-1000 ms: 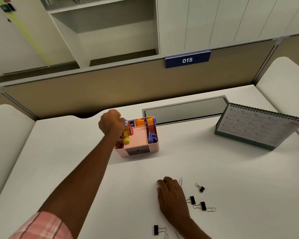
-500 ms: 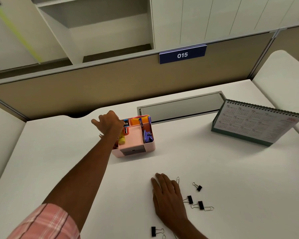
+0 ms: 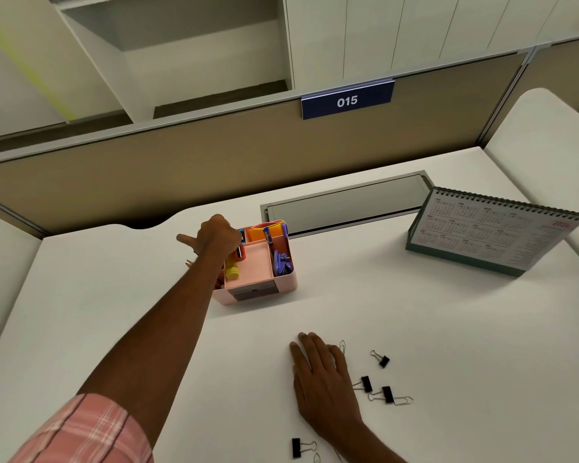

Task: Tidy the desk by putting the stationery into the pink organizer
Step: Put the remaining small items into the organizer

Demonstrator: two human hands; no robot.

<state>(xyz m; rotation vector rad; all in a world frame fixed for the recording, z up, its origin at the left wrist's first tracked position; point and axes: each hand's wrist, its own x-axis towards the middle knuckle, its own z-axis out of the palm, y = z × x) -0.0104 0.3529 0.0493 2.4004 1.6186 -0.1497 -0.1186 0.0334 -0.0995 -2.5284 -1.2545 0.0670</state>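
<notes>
The pink organizer [image 3: 258, 292] stands mid-desk and holds a yellow highlighter [image 3: 232, 267], orange notes [image 3: 264, 232] and a purple item [image 3: 281, 264]. My left hand [image 3: 216, 235] hovers over its back-left corner with the thumb stuck out to the left. The fingers curl down out of sight, so whether they hold anything is hidden. My right hand [image 3: 321, 372] lies flat, palm down, on the desk in front and holds nothing. Black binder clips [image 3: 387, 394] lie just right of it, another binder clip [image 3: 296, 447] sits near the front edge, and a paper clip [image 3: 342, 345] touches its knuckles.
A green-framed desk calendar [image 3: 492, 235] stands at the right. A grey cable hatch [image 3: 345, 205] is set into the desk behind the organizer. The tan partition [image 3: 214, 162] with a "015" sign [image 3: 346, 101] closes off the back.
My left hand went from a closed fist over the organizer to having the thumb spread out to the left. My right hand flattened on the desk and stayed beside the clips.
</notes>
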